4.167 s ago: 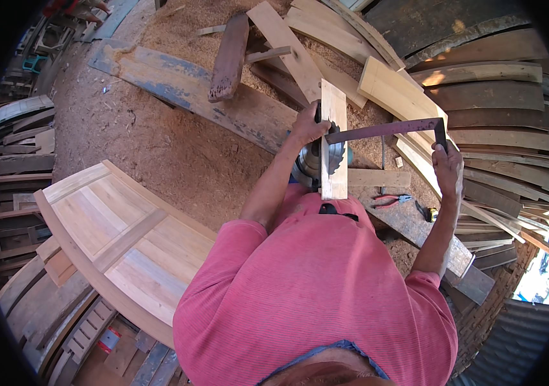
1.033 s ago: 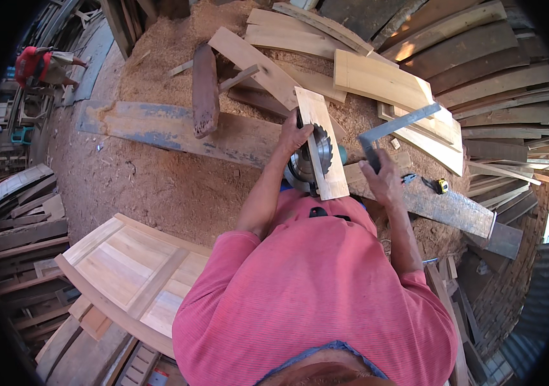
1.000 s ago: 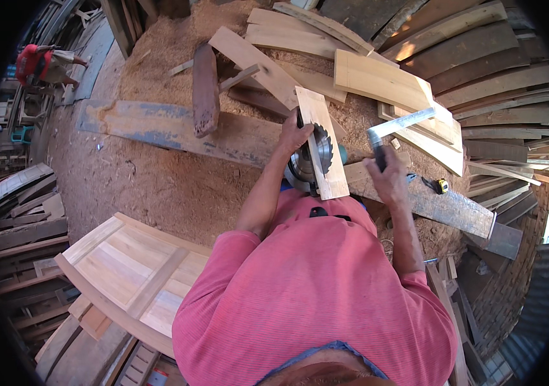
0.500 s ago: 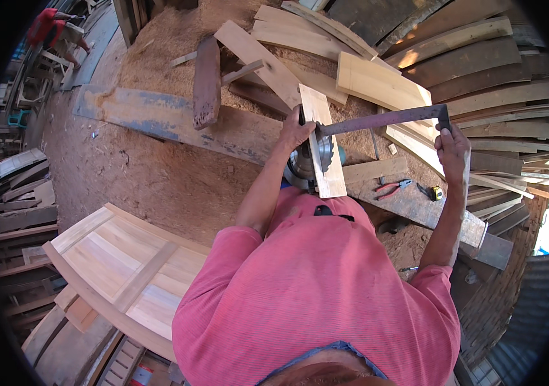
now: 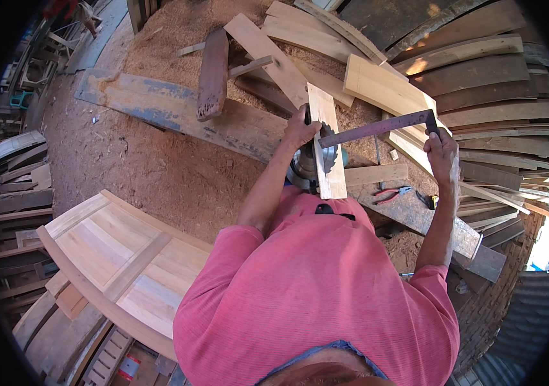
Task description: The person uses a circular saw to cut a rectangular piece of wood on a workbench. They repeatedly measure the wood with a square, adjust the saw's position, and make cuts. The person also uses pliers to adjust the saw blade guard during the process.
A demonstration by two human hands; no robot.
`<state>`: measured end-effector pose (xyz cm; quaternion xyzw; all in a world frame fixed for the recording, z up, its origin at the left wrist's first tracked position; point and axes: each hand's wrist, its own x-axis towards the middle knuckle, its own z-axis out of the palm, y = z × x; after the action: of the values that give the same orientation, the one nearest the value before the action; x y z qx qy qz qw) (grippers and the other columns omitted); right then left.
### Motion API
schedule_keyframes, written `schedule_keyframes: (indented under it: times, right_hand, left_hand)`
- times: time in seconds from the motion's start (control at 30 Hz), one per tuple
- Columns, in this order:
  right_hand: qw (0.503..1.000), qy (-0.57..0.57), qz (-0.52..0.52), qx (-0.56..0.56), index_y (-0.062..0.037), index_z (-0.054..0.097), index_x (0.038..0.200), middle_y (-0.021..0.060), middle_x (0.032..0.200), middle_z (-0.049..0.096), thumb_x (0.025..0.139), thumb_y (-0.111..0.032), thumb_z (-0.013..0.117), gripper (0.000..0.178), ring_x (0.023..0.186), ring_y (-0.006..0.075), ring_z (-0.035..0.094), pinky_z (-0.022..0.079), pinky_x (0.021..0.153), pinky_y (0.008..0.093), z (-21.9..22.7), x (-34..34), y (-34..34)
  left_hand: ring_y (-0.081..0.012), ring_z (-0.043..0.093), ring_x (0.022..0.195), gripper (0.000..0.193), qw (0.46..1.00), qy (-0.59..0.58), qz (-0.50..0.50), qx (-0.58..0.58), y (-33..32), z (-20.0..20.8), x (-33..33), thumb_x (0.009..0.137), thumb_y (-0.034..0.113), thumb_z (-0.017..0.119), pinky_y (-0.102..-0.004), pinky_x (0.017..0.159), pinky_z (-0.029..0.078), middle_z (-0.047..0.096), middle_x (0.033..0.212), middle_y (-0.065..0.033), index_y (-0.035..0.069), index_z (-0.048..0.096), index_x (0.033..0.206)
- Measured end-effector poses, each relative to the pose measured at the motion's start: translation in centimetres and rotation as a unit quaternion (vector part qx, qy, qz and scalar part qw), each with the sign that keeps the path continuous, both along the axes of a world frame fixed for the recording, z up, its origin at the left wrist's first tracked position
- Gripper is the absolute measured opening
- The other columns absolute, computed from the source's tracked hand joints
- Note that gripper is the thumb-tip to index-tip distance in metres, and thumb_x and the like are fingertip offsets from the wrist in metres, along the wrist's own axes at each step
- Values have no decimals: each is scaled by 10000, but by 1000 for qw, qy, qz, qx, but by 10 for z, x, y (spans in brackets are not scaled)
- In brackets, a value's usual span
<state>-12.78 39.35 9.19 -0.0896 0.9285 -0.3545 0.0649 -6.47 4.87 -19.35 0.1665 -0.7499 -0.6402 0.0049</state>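
A circular saw (image 5: 304, 166) rests in front of my lap, its toothed blade (image 5: 329, 153) standing against a pale narrow board (image 5: 332, 186) that looks fixed to it as a base. My left hand (image 5: 301, 130) is closed round the left edge of the saw and board, thumb by the blade. In my right hand (image 5: 443, 154) is the corner of a worn metal carpenter's square (image 5: 380, 128). Its long arm reaches left, with the end at the blade. How the board is joined to the saw is hidden.
Pliers (image 5: 393, 193) with red handles and a partly covered tape measure (image 5: 427, 199) lie on a plank to the right. A panelled wooden door (image 5: 136, 265) is at lower left. Loose boards (image 5: 387, 87) lie ahead; stacked timber (image 5: 499, 77) lines the right. Sawdust covers the ground.
My right hand has moved left and slightly down, bringing the square's end further onto the blade. My left hand keeps its hold on the saw. The view has shifted a little.
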Motion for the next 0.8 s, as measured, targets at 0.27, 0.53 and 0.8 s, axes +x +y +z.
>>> schedule_keyframes:
  times: [0.27, 0.53, 0.8]
  right_hand:
    - [1000, 1, -8, 28, 18, 680, 1036, 86, 725, 619, 1029, -244, 520, 307, 688, 191, 585, 471, 672, 374, 6, 2, -6]
    - [1000, 10, 9, 26, 23, 670, 1009, 81, 716, 604, 1031, -243, 518, 307, 682, 184, 572, 468, 672, 373, 7, 0, -6]
    - [999, -1, 12, 38, 21, 671, 994, 69, 711, 587, 1026, -211, 525, 276, 681, 168, 558, 464, 685, 365, 5, -11, -4]
  left_hand:
    - [-410, 574, 1331, 824, 1000, -15, -12, -11, -1, -3, -2, 774, 413, 731, -491, 1129, 448, 621, 1403, -250, 129, 491, 1510]
    - [-410, 592, 1306, 803, 1000, -3, -5, -16, -2, -12, -5, 784, 409, 728, -479, 1118, 458, 640, 1373, -251, 124, 499, 1499]
    - [-412, 628, 1260, 813, 999, -26, -6, -27, 0, 12, 0, 767, 425, 732, -490, 1088, 477, 672, 1327, -236, 149, 501, 1497]
